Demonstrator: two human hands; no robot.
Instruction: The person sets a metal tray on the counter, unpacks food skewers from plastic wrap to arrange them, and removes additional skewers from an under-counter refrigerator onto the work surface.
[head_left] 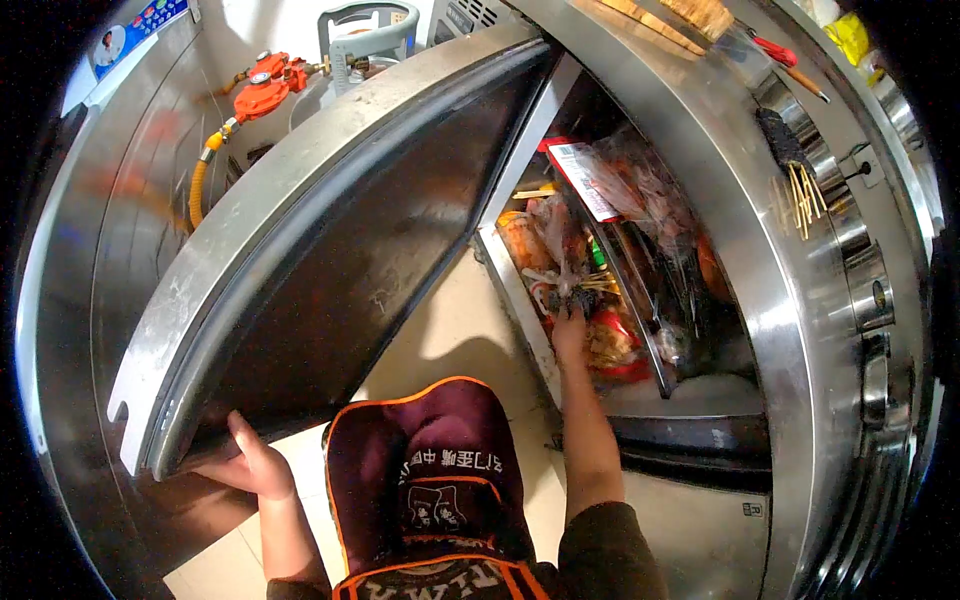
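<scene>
The steel refrigerator door (370, 240) stands open on the left. My left hand (250, 465) is at its near lower edge, thumb up against the inner side and the other fingers partly hidden. My right hand (569, 328) reaches into the refrigerator compartment, its fingers closed at the gathered end of a clear plastic bag (562, 245); the fingertips are hard to see. Around that hand lie thin wooden skewers (598, 284) and a red-and-clear food packet (612, 342). A divider (632, 300) runs to the right of it.
More bagged food (645, 190) fills the compartment's right side. Above is a steel counter (745, 260) with dark skewered food (785, 145) and metal containers (868, 285). Behind the door stand a gas cylinder (365, 45) and an orange regulator (265, 90) with a yellow hose (197, 190).
</scene>
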